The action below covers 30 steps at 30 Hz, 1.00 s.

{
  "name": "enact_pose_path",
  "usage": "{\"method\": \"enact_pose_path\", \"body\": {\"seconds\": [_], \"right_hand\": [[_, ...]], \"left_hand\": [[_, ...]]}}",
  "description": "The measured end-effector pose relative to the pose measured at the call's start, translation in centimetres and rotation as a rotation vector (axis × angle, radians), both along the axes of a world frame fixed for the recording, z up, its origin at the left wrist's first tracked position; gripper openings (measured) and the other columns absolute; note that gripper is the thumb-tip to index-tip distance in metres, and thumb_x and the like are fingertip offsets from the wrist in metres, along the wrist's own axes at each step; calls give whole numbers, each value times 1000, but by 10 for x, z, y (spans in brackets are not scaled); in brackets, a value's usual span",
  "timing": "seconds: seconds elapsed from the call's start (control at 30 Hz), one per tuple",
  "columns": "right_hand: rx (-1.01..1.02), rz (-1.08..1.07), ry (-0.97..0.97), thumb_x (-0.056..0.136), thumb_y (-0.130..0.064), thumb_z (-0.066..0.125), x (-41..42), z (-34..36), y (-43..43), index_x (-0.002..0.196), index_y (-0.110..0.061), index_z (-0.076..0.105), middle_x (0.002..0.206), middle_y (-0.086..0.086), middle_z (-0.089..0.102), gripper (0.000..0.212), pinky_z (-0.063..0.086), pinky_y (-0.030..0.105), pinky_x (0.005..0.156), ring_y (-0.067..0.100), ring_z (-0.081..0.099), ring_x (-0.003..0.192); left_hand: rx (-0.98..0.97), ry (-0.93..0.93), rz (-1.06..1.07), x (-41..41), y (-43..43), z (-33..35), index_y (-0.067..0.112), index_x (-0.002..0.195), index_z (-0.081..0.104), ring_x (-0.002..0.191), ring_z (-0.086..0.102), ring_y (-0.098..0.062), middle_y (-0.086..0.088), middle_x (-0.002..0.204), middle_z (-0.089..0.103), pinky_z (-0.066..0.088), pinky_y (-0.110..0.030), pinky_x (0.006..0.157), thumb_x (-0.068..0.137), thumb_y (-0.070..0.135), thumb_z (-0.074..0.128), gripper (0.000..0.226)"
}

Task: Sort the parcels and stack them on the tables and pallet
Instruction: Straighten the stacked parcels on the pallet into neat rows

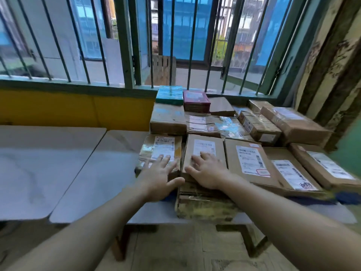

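Several brown cardboard parcels with white labels are stacked on the right end of a grey table (101, 173). My left hand (158, 178) lies flat, fingers spread, on a taped parcel (162, 151) at the stack's left front. My right hand (207, 171) rests with fingers apart on the neighbouring labelled parcel (205, 149), which sits on a worn box (203, 204). Neither hand grips anything. To the right lie a wide labelled parcel (250, 163) and two more. A teal packet (169, 94) and a maroon packet (196, 100) top the back row.
A second grey table (39, 163) adjoins on the left. A barred window (136, 45) with a green frame runs behind, above a yellow wall (78, 108). A peeling wall (332, 65) closes the right side. The table's metal legs (250, 245) stand on a tiled floor.
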State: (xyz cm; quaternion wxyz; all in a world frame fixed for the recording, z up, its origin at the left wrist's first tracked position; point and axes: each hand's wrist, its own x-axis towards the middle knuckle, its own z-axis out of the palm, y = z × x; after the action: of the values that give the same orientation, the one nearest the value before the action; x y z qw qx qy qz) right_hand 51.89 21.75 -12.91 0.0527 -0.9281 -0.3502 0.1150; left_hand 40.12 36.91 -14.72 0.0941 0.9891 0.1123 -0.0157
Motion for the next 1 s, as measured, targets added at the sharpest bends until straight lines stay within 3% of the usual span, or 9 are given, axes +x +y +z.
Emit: {"method": "enact_pose_path", "body": {"seconds": [0.2,0.3,0.4,0.5,0.63,0.77,0.87,1.0], "right_hand": [[-22,97,-57,96,-67,31,-24,-9,-52,156,-28,12,165,6,6,75,5,45,123,24,3,151],[-17,122,-63,95,-68,31,-30,-11,-61,157,-26,6,166,7,1,79,3,46,122,25,-3,152],[-3,114,-49,94,-69,32,-33,-14,-64,157,-26,0,165,7,-5,83,-3,49,121,26,-9,151],[-42,136,-24,88,-72,45,-33,-20,-70,156,-29,-10,164,4,-14,97,-8,52,120,25,-18,150],[-27,139,3,91,-49,61,-26,-22,-67,155,-33,-10,164,3,-18,97,4,52,122,24,-19,150],[36,112,4,91,-38,65,-23,-22,-60,154,-34,1,165,3,-9,90,13,50,122,24,-12,151],[50,131,-95,89,-42,65,-27,-21,-62,152,-32,12,161,4,12,83,18,49,119,28,5,149],[29,155,-223,87,-43,63,-37,-17,-65,152,-26,16,150,5,28,82,14,47,118,28,21,142]], "left_hand": [[75,65,-5,-18,-45,-15,30,149,-16,145,-18,-12,5,158,-18,-10,-48,117,73,77,49,111],[86,65,28,-17,-53,-15,35,147,-19,145,-17,-13,4,158,-19,-9,-50,117,76,72,53,108],[98,54,35,-15,-52,-11,41,148,-10,146,-11,-16,2,160,-12,-6,-49,118,82,65,53,95],[80,32,32,-13,-49,-9,44,148,-1,147,-7,-16,3,160,-7,-6,-49,117,83,60,56,88],[72,15,2,-6,-44,-9,39,149,5,147,-7,-16,8,160,-5,-7,-55,115,82,54,62,89],[19,-4,4,0,-43,-6,36,149,11,147,-4,-15,10,160,3,-6,-60,114,83,49,64,86],[-5,-49,-20,-3,-45,-7,34,148,18,147,-1,-15,9,159,10,-4,-58,115,84,46,64,79],[22,-148,-86,-11,-44,-9,31,139,35,146,8,-17,5,155,24,5,-53,118,85,41,64,62]]}}
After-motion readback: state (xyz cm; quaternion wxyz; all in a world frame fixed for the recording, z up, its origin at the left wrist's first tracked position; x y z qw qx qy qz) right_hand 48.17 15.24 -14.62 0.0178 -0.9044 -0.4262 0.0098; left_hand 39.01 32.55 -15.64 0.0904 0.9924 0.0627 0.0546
